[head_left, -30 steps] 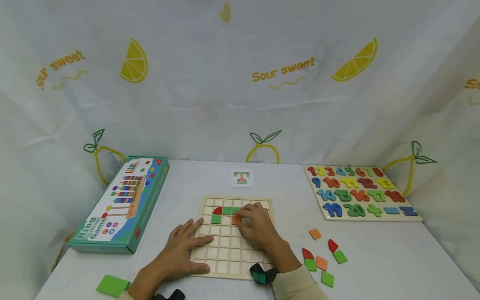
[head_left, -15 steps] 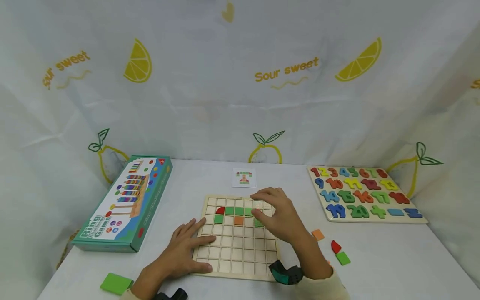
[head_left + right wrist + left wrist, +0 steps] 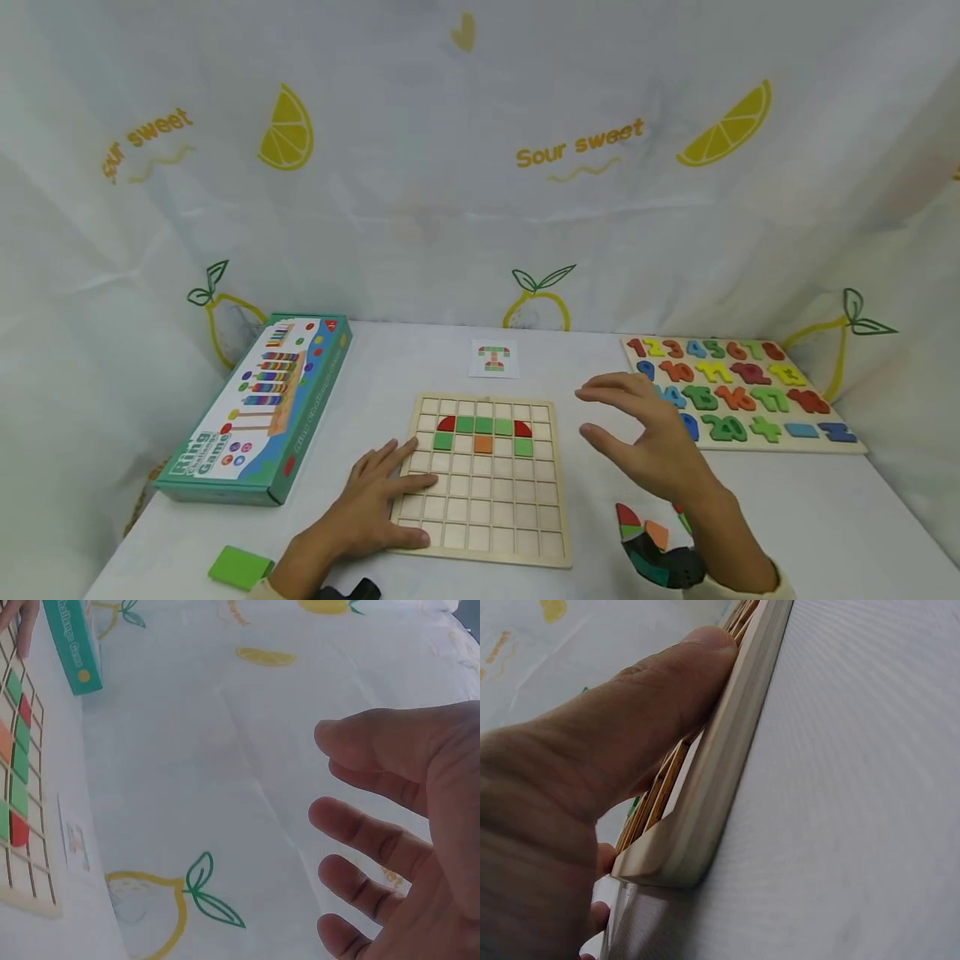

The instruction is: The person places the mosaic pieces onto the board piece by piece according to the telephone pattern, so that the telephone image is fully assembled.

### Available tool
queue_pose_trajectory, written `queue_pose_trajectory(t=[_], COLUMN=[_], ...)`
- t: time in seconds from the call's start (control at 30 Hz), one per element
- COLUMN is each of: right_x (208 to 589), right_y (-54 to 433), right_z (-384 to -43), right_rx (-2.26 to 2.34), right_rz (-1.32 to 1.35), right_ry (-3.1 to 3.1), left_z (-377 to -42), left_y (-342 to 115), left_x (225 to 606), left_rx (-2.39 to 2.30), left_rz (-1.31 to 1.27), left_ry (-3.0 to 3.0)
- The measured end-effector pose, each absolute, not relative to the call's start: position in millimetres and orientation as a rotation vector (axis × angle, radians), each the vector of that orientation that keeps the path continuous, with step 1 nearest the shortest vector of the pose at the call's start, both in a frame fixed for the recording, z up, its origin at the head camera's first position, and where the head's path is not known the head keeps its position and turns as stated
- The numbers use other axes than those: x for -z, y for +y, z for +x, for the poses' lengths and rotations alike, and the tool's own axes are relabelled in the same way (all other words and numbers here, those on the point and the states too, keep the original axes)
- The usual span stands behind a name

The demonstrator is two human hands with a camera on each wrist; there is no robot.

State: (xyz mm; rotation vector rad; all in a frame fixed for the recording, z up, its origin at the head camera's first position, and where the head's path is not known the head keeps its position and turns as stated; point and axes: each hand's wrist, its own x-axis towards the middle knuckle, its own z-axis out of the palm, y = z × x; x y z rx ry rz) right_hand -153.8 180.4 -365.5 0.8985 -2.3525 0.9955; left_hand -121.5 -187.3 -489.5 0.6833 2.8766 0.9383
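Observation:
The wooden grid board [image 3: 480, 492] lies on the white table. A row of green tiles [image 3: 483, 426] with a red quarter-round tile [image 3: 522, 429] at each end fills part of its second row. Below that row sit an orange tile [image 3: 483, 444] and a green tile [image 3: 523, 447] at either side. My left hand [image 3: 367, 500] rests along the board's left edge with fingers spread; in the left wrist view its thumb [image 3: 652, 697] lies on the board's rim. My right hand [image 3: 652, 433] is raised right of the board, fingers apart, holding nothing.
A picture card [image 3: 493, 359] lies behind the board. Loose tiles, including an orange one [image 3: 657, 534], lie near the right wrist, which partly hides others. A number puzzle [image 3: 750, 425] stands at back right, a game box [image 3: 255, 408] at left, and a green block [image 3: 240, 567] at front left.
My right hand has come away from the tiles on the board and moved right, uncovering the right-hand red tile and green tile. My left hand stays on the board's left edge.

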Motion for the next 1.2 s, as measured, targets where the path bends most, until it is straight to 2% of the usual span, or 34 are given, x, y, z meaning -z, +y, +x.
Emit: queue_pose_trajectory(t=[0.53, 1.2], right_x=[412, 462], right_y=[256, 283], right_z=[-160, -177], right_rx=[-1.032, -1.273], right_rz=[0.651, 0.73], right_ry=[-2.706, -2.984], left_z=[-122, -122], left_y=[-185, -188], left_x=[493, 490], left_rx=[-0.918, -0.897], left_rz=[0.684, 0.689], left_ry=[2.873, 2.88])
